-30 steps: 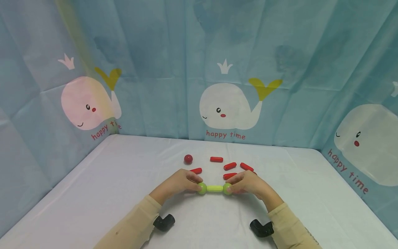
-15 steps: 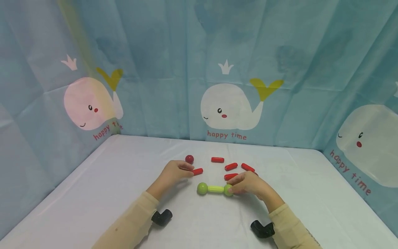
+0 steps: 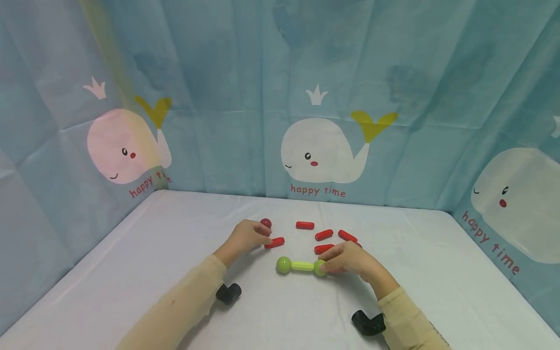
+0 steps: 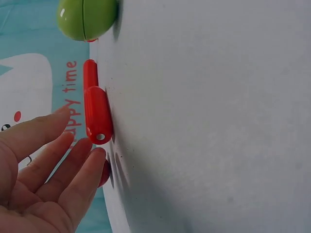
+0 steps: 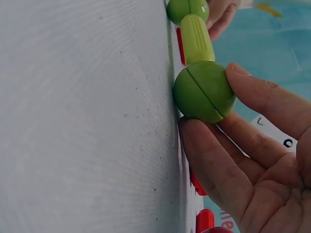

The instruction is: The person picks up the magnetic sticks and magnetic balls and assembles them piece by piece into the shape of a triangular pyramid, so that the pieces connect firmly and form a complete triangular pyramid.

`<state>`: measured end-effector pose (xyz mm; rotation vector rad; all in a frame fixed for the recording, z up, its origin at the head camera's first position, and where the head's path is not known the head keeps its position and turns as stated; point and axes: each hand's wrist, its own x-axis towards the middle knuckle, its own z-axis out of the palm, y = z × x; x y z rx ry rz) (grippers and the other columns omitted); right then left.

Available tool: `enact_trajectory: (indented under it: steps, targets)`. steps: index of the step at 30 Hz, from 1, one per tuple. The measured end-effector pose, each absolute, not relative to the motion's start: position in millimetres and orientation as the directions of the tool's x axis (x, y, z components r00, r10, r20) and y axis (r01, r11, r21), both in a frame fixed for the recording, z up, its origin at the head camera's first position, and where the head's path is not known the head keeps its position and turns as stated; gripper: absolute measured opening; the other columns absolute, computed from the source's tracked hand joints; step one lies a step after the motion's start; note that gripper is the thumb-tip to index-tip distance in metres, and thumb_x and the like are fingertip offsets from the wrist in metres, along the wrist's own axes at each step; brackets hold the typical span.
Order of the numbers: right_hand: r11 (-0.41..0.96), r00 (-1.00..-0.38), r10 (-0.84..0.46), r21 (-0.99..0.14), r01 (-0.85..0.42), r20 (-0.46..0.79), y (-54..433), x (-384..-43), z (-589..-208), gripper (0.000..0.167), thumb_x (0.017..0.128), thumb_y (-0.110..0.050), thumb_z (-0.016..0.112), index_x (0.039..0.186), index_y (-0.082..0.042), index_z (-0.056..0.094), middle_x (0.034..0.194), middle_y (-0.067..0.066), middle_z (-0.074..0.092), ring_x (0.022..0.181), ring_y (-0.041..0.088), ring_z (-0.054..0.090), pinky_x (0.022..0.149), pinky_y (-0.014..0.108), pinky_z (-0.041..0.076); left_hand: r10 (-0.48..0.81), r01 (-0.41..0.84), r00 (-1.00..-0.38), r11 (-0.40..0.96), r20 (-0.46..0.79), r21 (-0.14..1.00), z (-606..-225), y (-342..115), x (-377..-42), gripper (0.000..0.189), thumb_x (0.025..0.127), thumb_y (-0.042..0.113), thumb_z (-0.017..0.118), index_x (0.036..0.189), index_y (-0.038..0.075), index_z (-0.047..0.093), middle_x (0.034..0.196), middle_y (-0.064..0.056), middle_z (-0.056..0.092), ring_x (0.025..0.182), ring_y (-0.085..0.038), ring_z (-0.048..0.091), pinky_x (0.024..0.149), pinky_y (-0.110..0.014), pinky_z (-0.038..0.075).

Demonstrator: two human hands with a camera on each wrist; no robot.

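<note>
My right hand (image 3: pixel 352 257) pinches a green ball (image 5: pixel 201 92) between thumb and fingers. That ball sits at the right end of a ribbed yellow-green rod (image 3: pixel 303 266), with another green ball (image 3: pixel 283 265) on the rod's left end. The joined piece lies low along the white table. Farther back on the left, my left hand (image 3: pixel 247 236) has its fingers extended around the near end of a red rod (image 4: pixel 98 116), holding nothing. A red ball (image 3: pixel 266 223) is just behind these fingers, partly hidden by them in the left wrist view.
Several more red rods lie beyond the green piece, among them a rear rod (image 3: pixel 305 225) and a right-hand rod (image 3: pixel 347 236). Another red ball (image 3: pixel 359 245) peeks out behind my right hand. A whale-print curtain (image 3: pixel 218 146) borders the table. Black elbow-shaped pieces (image 3: pixel 368 323) hang at both cuffs.
My left hand has let go of the left green ball and moved back and left to the red rod and red ball. The right hand stays on its green ball.
</note>
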<state>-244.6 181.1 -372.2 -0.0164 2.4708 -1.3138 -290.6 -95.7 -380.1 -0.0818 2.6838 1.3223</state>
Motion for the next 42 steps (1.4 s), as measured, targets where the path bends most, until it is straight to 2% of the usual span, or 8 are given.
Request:
enact_trajectory:
  steps: [9, 16, 21, 27, 34, 42]
  targets:
    - [0.553, -0.944, -0.165, -0.819, 0.152, -0.287, 180, -245, -373, 0.029, 0.077, -0.021, 0.085, 0.103, -0.009, 0.079, 0.098, 0.0, 0.076, 0.079, 0.014, 0.068, 0.076, 0.028, 0.057, 0.016, -0.148, -0.978, 0.648, -0.208, 0.747, -381, -92, -299, 0.022, 0.082, 0.017, 0.081, 0.103, 0.012, 0.077, 0.108, -0.007, 0.068, 0.092, -0.019, 0.062, 0.081, -0.029, 0.058]
    - [0.564, -0.945, -0.154, -0.811, 0.157, -0.29, 180, -242, -372, 0.029, 0.076, -0.021, 0.085, 0.101, -0.009, 0.079, 0.095, 0.0, 0.076, 0.077, 0.013, 0.068, 0.075, 0.028, 0.057, 0.043, -0.09, -0.985, 0.701, -0.167, 0.708, -382, -88, -300, 0.02, 0.081, 0.013, 0.081, 0.1, 0.01, 0.077, 0.106, -0.007, 0.067, 0.094, -0.02, 0.058, 0.079, -0.028, 0.057]
    - [0.589, -0.95, -0.123, -0.792, 0.164, -0.288, 179, -242, -372, 0.028, 0.076, -0.024, 0.086, 0.099, -0.01, 0.079, 0.093, -0.001, 0.075, 0.078, 0.015, 0.066, 0.073, 0.028, 0.056, 0.035, -0.095, -0.985, 0.716, -0.171, 0.692, -383, -88, -298, 0.018, 0.08, 0.013, 0.082, 0.098, 0.011, 0.078, 0.107, -0.008, 0.065, 0.095, -0.021, 0.057, 0.078, -0.029, 0.057]
    - [0.605, -0.952, -0.091, -0.776, 0.179, -0.291, 177, -243, -371, 0.029, 0.076, -0.025, 0.086, 0.099, -0.009, 0.079, 0.092, 0.001, 0.074, 0.078, 0.016, 0.065, 0.072, 0.027, 0.055, 0.041, -0.107, -0.981, 0.705, -0.191, 0.701, -383, -94, -289, 0.021, 0.08, 0.01, 0.08, 0.101, 0.01, 0.077, 0.106, -0.008, 0.066, 0.09, -0.02, 0.059, 0.077, -0.028, 0.057]
    - [0.607, -0.949, -0.101, -0.774, 0.18, -0.3, 177, -244, -371, 0.029, 0.076, -0.026, 0.086, 0.099, -0.008, 0.079, 0.094, 0.001, 0.074, 0.079, 0.016, 0.065, 0.071, 0.026, 0.056, 0.062, -0.111, -0.974, 0.706, -0.217, 0.7, -381, -101, -272, 0.017, 0.08, 0.01, 0.079, 0.097, 0.009, 0.077, 0.094, -0.005, 0.069, 0.079, -0.017, 0.06, 0.071, -0.026, 0.055]
    - [0.592, -0.951, -0.119, -0.789, 0.162, -0.284, 180, -243, -372, 0.029, 0.076, -0.025, 0.086, 0.097, -0.007, 0.079, 0.09, 0.001, 0.074, 0.077, 0.014, 0.066, 0.072, 0.027, 0.057, 0.073, -0.102, -0.972, 0.725, -0.223, 0.682, -380, -106, -258, 0.015, 0.08, 0.011, 0.08, 0.094, 0.009, 0.075, 0.09, -0.005, 0.067, 0.078, -0.018, 0.059, 0.069, -0.027, 0.054]
